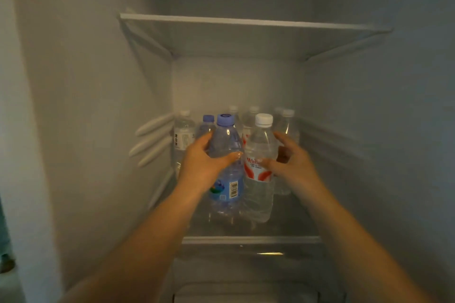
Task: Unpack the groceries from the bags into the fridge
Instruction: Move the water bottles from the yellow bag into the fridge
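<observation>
1. Here, the left hand (204, 165) grips the blue-tinted bottle (226, 167), fingers curled behind its rounded shoulder and the thumb laid across the front of the clear, ribbed plastic.
2. The right hand (289, 158) curls round the clear bottle (259, 167), thumb on the red-and-white label and fingers bent round its right side.
3. The blue-tinted bottle has a smooth lilac screw cap, a blue wrap label with a barcode, and a fluted base; it stands upright toward the front edge of the glass shelf (251, 239).
4. The clear bottle, capped in ridged white plastic, stands just beside it on the right, the two touching or nearly so.
5. Behind them, along the back edge of the shelf, stands a row of back bottles (286, 125), transparent and mostly white-capped; one at the left back corner carries a white label with dark characters, and one has a lilac cap.
6. Three rounded white rails (152, 139) protrude from the left wall of the fridge (86, 106) beside the shelf's left edge.
7. Above, an upper shelf (246, 21) of clear glass with a pale front trim spans the smooth grey-white interior.
8. Below the front edge, a translucent drawer (246, 288) shows dimly.
</observation>
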A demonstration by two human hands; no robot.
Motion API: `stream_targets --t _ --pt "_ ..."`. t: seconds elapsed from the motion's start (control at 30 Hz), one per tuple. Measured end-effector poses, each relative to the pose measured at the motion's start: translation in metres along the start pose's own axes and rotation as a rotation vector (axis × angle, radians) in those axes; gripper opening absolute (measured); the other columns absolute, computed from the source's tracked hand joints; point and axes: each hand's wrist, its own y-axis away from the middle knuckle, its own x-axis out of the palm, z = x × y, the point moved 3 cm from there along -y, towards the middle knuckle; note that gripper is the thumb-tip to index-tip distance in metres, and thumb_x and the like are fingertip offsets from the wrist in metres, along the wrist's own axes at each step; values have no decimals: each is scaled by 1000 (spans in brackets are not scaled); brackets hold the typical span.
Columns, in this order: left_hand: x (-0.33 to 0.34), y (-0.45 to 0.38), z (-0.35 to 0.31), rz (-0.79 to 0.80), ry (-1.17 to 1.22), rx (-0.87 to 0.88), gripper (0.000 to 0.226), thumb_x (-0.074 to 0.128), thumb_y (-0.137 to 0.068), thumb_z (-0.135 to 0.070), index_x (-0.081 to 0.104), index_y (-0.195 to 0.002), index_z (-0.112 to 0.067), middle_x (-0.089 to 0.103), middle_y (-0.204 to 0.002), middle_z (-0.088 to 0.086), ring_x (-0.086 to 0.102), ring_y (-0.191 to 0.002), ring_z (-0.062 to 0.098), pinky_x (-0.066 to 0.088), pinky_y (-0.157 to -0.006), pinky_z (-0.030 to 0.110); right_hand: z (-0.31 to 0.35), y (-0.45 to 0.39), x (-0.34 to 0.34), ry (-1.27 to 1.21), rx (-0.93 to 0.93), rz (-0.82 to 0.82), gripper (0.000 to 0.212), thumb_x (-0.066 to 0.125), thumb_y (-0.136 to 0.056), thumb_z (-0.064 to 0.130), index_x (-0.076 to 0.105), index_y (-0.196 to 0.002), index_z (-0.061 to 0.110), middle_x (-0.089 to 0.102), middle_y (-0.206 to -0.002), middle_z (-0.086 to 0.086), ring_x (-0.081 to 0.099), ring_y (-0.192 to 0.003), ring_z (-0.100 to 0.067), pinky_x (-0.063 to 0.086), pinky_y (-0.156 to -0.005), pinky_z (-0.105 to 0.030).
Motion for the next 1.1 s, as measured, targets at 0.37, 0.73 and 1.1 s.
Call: stream_targets --t 0.37,0.73,1.1 --pt "15 -12 44 12 -28 -63 43 80 -70 -28 60 -108 -32 64 -101 -15 59 -97 4 51 -82 27 -28 -26 -1 24 23 75 65 68 -83 22 38 -140 36 54 -132 7 56 -114 -11 53 -83 -25" --pt "13 9 50 30 -11 21 59 75 -76 -18 48 -122 -41 60 -116 -20 57 -108 -1 51 -90 30 -45 44 25 278 -142 -91 85 74 -77 25 20 -137 51 34 -141 20 35 -128 4 39 -103 -28" --pt "14 27 94 114 10 -98 78 73 -73 4 40 -129 -39 57 -116 -17 57 -113 11 50 -93 35 -58 60 54 681 -226 -177 112 71 -82 20 -22 -141 42 4 -158 -3 23 -140 -25 44 -96 -43"
